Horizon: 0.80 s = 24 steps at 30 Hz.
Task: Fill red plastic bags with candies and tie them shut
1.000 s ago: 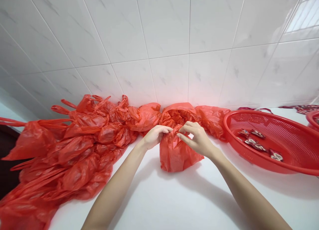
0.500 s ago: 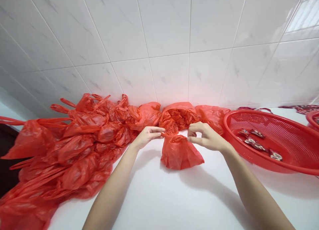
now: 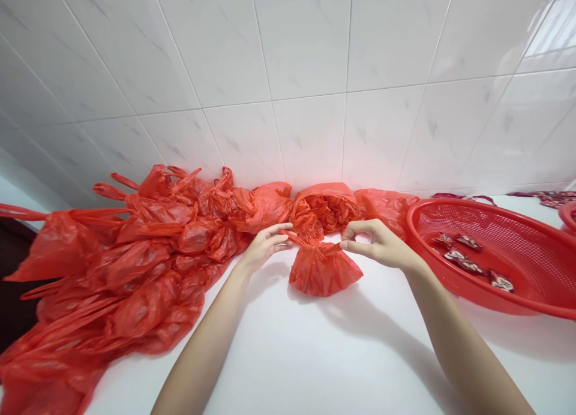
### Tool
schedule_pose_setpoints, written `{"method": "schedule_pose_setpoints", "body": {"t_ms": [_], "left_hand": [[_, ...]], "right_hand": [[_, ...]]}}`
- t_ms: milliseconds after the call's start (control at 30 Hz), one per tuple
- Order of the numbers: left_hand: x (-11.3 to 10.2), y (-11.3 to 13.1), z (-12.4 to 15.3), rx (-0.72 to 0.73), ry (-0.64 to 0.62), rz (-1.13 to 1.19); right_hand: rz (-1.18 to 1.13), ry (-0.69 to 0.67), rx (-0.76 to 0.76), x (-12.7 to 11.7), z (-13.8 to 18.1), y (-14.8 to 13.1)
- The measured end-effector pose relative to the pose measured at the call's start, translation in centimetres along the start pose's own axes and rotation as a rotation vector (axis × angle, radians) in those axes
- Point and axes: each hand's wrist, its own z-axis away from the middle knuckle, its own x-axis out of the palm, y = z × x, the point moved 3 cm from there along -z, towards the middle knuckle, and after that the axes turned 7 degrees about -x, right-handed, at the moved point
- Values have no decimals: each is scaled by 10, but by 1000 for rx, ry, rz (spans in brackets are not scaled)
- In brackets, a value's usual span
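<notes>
A small red plastic bag sits on the white table in front of me, its neck drawn narrow between my hands. My left hand pinches one side of the bag's top between thumb and fingers. On the other side, my right hand pinches a corner of the bag between thumb and forefinger. The bag's lower part fans out below the gathered neck. What is inside it does not show.
Many filled red bags are heaped at the left. More red bags line the tiled wall. At the right, a red plastic basket holds several small wrapped packets. A second red basket's edge shows beyond.
My hands have pulled the bag's top outward to both sides. Its neck has tightened and narrowed, and its lower body has drawn up slightly.
</notes>
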Motion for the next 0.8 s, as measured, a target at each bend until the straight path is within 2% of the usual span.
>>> {"method": "schedule_pose_setpoints", "body": {"t_ms": [100,167,233,333,433,567,667,800], "left_hand": [[8,-3,2,-12,73,10],[14,-7,5,-14,171,-88],[23,-11,9,42,213,-242],[45,-15,19,163,151,-490],[68,-18,28,205,105,-703],[87,-20,28,284,85,-814],[86,-17,24,360,118,-800],[65,7,26,420,272,-827]], "right_hand": [[14,-34,-2,3,-1,2],[21,-39,-3,2,-1,3],[23,-38,-2,2,-1,4],[27,-36,-1,4,-2,4],[37,-41,-9,9,-2,4],[42,-62,-37,13,-2,1],[57,-59,-39,10,-1,-1],[75,-5,-16,-2,1,-5]]}}
